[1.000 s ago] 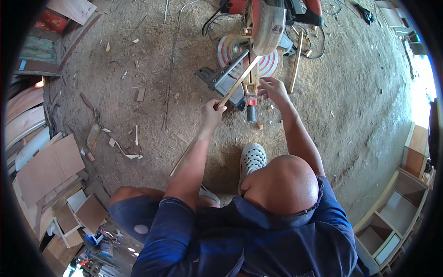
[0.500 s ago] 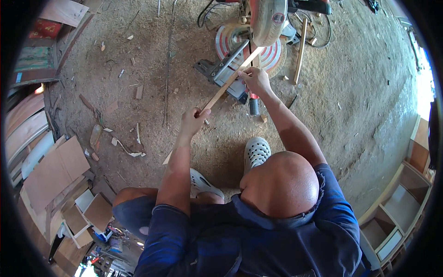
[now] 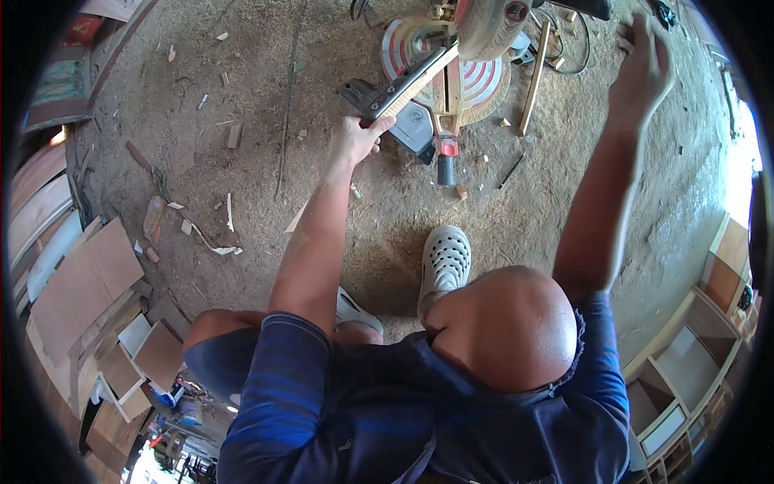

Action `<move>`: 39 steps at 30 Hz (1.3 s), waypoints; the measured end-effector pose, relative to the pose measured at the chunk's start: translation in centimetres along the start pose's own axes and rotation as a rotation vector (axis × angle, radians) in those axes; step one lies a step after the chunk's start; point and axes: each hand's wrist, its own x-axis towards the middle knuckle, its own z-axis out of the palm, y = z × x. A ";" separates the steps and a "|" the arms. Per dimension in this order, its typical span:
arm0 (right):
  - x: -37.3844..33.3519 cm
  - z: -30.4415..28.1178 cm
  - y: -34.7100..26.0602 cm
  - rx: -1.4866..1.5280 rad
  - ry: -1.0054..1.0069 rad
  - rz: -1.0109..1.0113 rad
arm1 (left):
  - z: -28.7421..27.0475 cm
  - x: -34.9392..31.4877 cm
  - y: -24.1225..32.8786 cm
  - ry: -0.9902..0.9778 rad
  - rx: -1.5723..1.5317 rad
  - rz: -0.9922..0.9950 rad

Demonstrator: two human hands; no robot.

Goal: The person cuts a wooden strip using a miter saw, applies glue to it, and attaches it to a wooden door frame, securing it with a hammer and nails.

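Note:
My left hand (image 3: pixel 353 143) is closed around the near end of a narrow wooden strip (image 3: pixel 409 85). The strip lies along the metal fence (image 3: pixel 397 79) of a miter saw, slanting up to the right toward the saw head (image 3: pixel 490 28). Underneath is the saw's round base (image 3: pixel 486 95) with red and white rings; its dark-gripped front handle (image 3: pixel 446 171) points toward me. Off to the right of the saw, my right hand (image 3: pixel 642 71) is in the air, fingers stretched out, nothing seen in it. The black handle (image 3: pixel 587 7) of the saw head is nearest to it.
Another wooden strip (image 3: pixel 535 79) and a black cable (image 3: pixel 584 60) lie right of the saw. Small offcuts and sawdust litter the dirt floor. Wooden panels (image 3: pixel 85 282) lean at the left, and a wooden cabinet frame (image 3: pixel 685 363) stands at the lower right. My shoes (image 3: pixel 446 260) are close to the saw.
My right hand has let go of the wooden strip and swung up and to the right. My left hand has moved forward with the strip, which now lies along the fence.

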 end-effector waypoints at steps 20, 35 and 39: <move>14.8 5.6 -4.1 -0.692 -0.984 -0.094 | 3.4 0.5 2.0 -0.217 -0.090 0.053; -3.4 -1.1 -5.5 -0.008 -0.262 0.594 | 3.9 1.3 1.8 -0.189 0.030 0.092; -5.1 -1.3 -5.2 0.046 -0.255 0.696 | 3.8 1.3 1.0 -0.142 0.064 0.113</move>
